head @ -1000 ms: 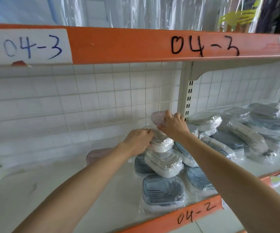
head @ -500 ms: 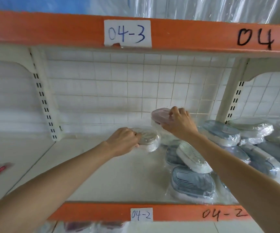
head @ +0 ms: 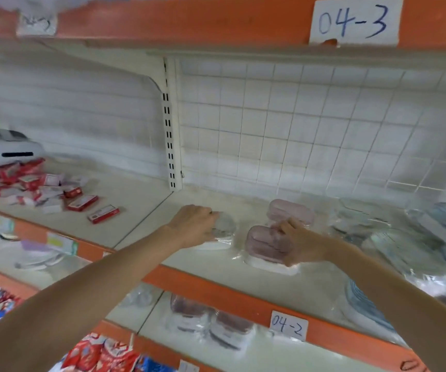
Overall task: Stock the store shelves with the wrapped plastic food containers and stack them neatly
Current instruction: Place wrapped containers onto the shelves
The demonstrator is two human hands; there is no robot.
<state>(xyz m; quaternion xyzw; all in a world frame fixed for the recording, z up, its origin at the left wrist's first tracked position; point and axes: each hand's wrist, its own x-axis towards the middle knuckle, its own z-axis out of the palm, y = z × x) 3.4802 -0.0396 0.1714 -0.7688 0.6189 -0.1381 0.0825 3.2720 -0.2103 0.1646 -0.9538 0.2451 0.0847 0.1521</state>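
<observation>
Hands outstretched over shelf (head: 283,287), palms down.
Left hand (head: 193,226) gripping clear container (head: 223,229); right hand (head: 301,244) curled around pink container (head: 263,244).

Wrapped clear container (head: 223,229), lying flat on the shelf (head: 310,288) at left, partly hidden. Pink-lidded wrapped container (head: 263,244), flat, near centre, just right of the clear one. A second pink-lidded container (head: 291,212) lies beyond it, toward the back. Grey and clear wrapped containers (head: 404,237) lie heaped at right, blurred.
</observation>
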